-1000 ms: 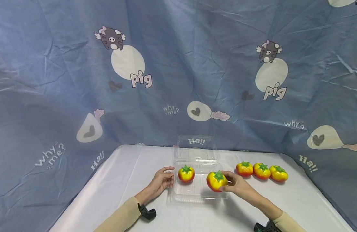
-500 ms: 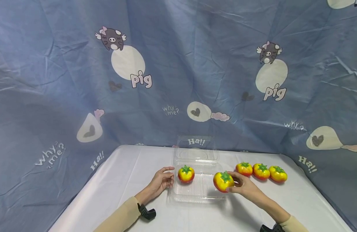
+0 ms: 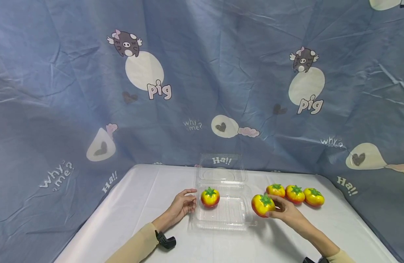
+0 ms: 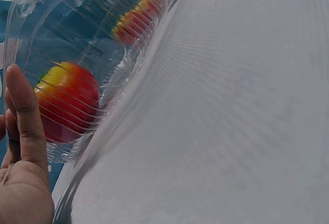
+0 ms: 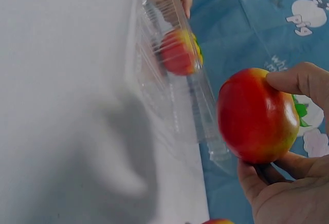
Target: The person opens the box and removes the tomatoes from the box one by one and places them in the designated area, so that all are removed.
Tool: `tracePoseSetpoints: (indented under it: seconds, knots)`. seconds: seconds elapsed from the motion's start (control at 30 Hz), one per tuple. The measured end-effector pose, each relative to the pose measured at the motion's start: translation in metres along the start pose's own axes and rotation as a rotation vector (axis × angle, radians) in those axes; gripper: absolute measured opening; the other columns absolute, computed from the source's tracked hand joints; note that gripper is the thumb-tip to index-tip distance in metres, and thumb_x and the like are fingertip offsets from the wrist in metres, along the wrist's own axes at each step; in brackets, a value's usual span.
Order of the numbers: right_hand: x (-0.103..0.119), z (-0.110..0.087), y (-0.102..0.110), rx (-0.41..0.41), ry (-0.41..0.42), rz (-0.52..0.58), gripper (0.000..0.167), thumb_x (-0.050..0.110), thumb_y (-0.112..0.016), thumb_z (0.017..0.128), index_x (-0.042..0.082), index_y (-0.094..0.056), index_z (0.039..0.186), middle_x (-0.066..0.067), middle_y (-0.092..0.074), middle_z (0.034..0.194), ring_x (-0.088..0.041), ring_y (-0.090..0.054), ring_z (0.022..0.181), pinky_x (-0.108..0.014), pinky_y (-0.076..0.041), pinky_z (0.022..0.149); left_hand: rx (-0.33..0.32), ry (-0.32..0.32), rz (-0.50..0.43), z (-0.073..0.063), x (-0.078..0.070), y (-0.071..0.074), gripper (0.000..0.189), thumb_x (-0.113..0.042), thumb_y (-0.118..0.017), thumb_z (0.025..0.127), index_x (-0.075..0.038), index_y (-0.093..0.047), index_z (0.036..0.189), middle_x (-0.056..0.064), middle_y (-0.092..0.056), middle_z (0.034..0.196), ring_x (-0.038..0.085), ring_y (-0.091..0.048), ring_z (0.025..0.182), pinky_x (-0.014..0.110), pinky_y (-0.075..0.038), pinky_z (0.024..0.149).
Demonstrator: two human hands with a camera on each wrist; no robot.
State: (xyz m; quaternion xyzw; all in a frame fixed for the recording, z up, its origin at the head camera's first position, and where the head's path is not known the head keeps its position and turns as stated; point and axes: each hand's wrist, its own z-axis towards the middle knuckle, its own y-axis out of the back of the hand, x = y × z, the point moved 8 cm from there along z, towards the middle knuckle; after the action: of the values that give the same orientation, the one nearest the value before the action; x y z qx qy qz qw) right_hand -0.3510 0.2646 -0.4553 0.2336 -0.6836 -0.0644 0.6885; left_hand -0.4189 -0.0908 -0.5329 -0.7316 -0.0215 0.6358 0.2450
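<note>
My right hand (image 3: 287, 212) grips a red-and-yellow toy tomato (image 3: 261, 206) with a green star-shaped top, thumb on one side and fingers on the other. It is raised by the right edge of a clear plastic clamshell box (image 3: 223, 216); a shadow lies on the cloth below, seen in the right wrist view. A second toy tomato (image 3: 210, 199) sits inside the box, toward its left wall. Against that wall rests my left hand (image 3: 183, 204), fingers extended along the plastic; one straight finger (image 4: 28, 118) shows close up in the left wrist view.
The box's lid (image 3: 222, 175) stands raised at the back. Three more toy tomatoes (image 3: 295, 194) are lined up right of the box, behind my right hand. White cloth (image 3: 156, 193) covers the table, and a blue printed curtain (image 3: 188, 91) hangs behind it.
My right hand has carried its toy tomato rightward, from over the box to beyond its right edge. The left hand, the box and the tomato inside stay in place.
</note>
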Motion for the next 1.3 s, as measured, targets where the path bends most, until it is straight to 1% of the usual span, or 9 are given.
tracePoseSetpoints:
  seconds: [0.13,0.27,0.37,0.5,0.63,0.87,1.1,1.2,1.3]
  knots:
    - [-0.005,-0.002,0.006,-0.024,-0.023,-0.017,0.073,0.021,-0.072,0.084,-0.003,-0.036,0.143,-0.025,-0.039,0.147,-0.040,-0.042,0.132,-0.029,-0.051,0.094,0.002,0.001,-0.006,0.000,0.000,0.000,0.041,-0.003,-0.049,0.092,0.005,-0.037,0.131,0.001,-0.055,0.073,0.010,-0.052,0.058,0.021,-0.046,0.051]
    - [-0.006,-0.003,0.014,-0.042,-0.008,-0.035,0.073,0.020,-0.071,0.084,-0.004,-0.035,0.144,-0.027,-0.038,0.146,-0.040,-0.041,0.133,-0.023,-0.050,0.091,0.001,0.002,-0.008,0.000,0.000,0.000,0.041,-0.003,-0.048,0.093,0.005,-0.037,0.131,0.001,-0.054,0.074,0.010,-0.052,0.058,0.021,-0.046,0.051]
    - [-0.008,-0.003,0.020,-0.056,-0.014,-0.049,0.074,0.021,-0.071,0.084,-0.003,-0.035,0.144,-0.026,-0.038,0.147,-0.040,-0.040,0.133,-0.020,-0.048,0.090,-0.001,0.004,-0.010,0.000,0.000,0.000,0.041,-0.003,-0.049,0.092,0.004,-0.037,0.131,0.001,-0.054,0.074,0.010,-0.052,0.059,0.021,-0.046,0.051]
    - [-0.014,-0.003,0.028,-0.079,-0.054,-0.074,0.076,0.025,-0.071,0.085,-0.002,-0.034,0.145,-0.026,-0.037,0.148,-0.040,-0.038,0.135,-0.025,-0.048,0.094,0.005,-0.001,-0.010,0.000,0.000,0.000,0.041,-0.003,-0.049,0.093,0.005,-0.036,0.131,0.001,-0.054,0.074,0.010,-0.052,0.059,0.021,-0.046,0.051]
    - [-0.016,-0.003,0.036,-0.094,-0.072,-0.106,0.078,0.029,-0.071,0.086,-0.003,-0.032,0.145,-0.027,-0.035,0.149,-0.041,-0.038,0.136,-0.030,-0.048,0.097,0.007,-0.004,-0.013,0.000,0.000,0.000,0.040,-0.003,-0.048,0.093,0.005,-0.036,0.131,0.001,-0.055,0.073,0.010,-0.052,0.058,0.021,-0.046,0.051]
    - [-0.014,-0.004,0.048,-0.098,-0.069,-0.135,0.080,0.030,-0.069,0.087,-0.004,-0.029,0.147,-0.029,-0.034,0.149,-0.040,-0.037,0.136,-0.027,-0.049,0.095,0.002,0.004,-0.012,0.000,0.000,0.000,0.041,-0.004,-0.049,0.092,0.005,-0.036,0.131,0.001,-0.055,0.074,0.011,-0.052,0.058,0.021,-0.045,0.051]
    - [-0.012,-0.003,0.063,-0.114,-0.057,-0.158,0.079,0.031,-0.067,0.089,-0.005,-0.027,0.147,-0.029,-0.035,0.148,-0.040,-0.039,0.135,-0.029,-0.049,0.097,0.010,0.000,-0.015,0.001,-0.001,0.000,0.044,-0.005,-0.050,0.092,0.005,-0.035,0.133,0.000,-0.055,0.074,0.010,-0.052,0.058,0.022,-0.046,0.051]
    - [-0.013,-0.002,0.070,-0.124,-0.060,-0.174,0.081,0.034,-0.066,0.089,-0.005,-0.026,0.148,-0.029,-0.034,0.149,-0.040,-0.037,0.136,-0.033,-0.048,0.100,0.012,0.001,-0.011,0.001,0.000,0.001,0.045,-0.005,-0.050,0.092,0.006,-0.035,0.133,0.000,-0.056,0.075,0.010,-0.052,0.058,0.022,-0.046,0.052]
    - [-0.015,-0.003,0.076,-0.131,-0.064,-0.194,0.082,0.034,-0.066,0.090,-0.007,-0.024,0.148,-0.031,-0.033,0.149,-0.042,-0.037,0.136,-0.038,-0.047,0.100,0.009,0.003,-0.009,0.001,0.000,0.001,0.044,-0.005,-0.050,0.092,0.006,-0.035,0.132,0.001,-0.055,0.075,0.010,-0.052,0.058,0.021,-0.046,0.051]
